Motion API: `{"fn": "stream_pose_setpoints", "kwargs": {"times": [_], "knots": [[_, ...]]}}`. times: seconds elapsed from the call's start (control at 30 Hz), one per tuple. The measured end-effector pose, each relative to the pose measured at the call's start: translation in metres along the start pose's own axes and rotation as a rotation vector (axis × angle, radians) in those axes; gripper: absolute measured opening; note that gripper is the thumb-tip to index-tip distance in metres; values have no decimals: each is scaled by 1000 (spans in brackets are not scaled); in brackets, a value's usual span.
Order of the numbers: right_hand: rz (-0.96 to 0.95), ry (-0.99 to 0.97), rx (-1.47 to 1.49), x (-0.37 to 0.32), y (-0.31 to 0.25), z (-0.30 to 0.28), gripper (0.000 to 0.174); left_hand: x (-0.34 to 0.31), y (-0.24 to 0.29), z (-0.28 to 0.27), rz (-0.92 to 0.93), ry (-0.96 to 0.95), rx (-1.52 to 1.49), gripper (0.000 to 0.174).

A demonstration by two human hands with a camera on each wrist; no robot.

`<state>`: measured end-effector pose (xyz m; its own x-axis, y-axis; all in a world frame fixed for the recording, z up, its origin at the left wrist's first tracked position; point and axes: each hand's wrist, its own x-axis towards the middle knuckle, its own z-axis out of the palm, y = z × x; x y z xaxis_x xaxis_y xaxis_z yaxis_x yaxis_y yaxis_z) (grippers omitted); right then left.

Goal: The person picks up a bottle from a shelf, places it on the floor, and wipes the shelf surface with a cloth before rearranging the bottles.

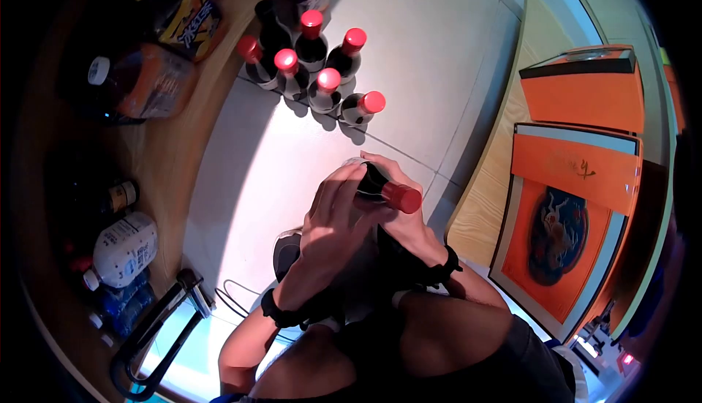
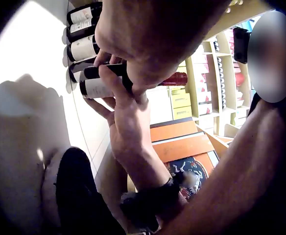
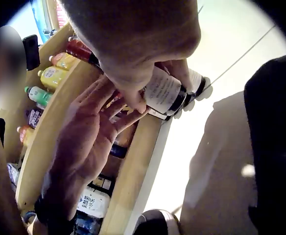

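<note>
A dark bottle with a red cap (image 1: 402,198) is tilted between the two hands in the head view. My right hand (image 1: 413,231) grips its body; in the right wrist view that hand (image 3: 143,44) has its fingers and thumb around the white-labelled bottle (image 3: 163,92). My left hand (image 1: 333,216) lies along the other side, and the right wrist view shows this hand (image 3: 86,137) with fingers extended and slightly spread, tips near the bottle. The left wrist view shows the label (image 2: 96,88) partly behind the right fingers. Beyond the hands, several red-capped bottles (image 1: 329,80) stand upright on the floor.
A wooden shelf (image 1: 172,132) with drink bottles runs along the left. To the right, orange boxes (image 1: 578,103) lie on a wooden surface (image 1: 479,213). A black-framed object (image 1: 157,337) is at lower left, near cables (image 1: 234,297). Pale floor tiles (image 1: 431,74) lie between.
</note>
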<state>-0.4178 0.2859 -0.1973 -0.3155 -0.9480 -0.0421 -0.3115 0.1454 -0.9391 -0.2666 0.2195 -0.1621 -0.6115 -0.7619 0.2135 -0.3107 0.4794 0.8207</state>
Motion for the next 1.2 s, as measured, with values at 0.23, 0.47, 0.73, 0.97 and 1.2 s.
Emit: {"fn": "stream_pose_setpoints", "kwargs": {"times": [0.23, 0.47, 0.73, 0.97, 1.2], "knots": [[159, 21, 1, -2, 6, -19, 66, 17, 11, 14, -57, -76, 6, 66], [1, 228, -143, 23, 4, -31, 62, 13, -11, 17, -30, -236, 66, 62], [32, 262, -74, 39, 17, -46, 58, 7, -8, 25, -55, -224, 234, 59], [96, 242, -82, 53, 10, -58, 59, 9, -1, 22, -353, -478, 160, 70], [79, 249, -117, 72, 5, -57, 49, -1, -22, 31, -123, -348, 192, 58]]}}
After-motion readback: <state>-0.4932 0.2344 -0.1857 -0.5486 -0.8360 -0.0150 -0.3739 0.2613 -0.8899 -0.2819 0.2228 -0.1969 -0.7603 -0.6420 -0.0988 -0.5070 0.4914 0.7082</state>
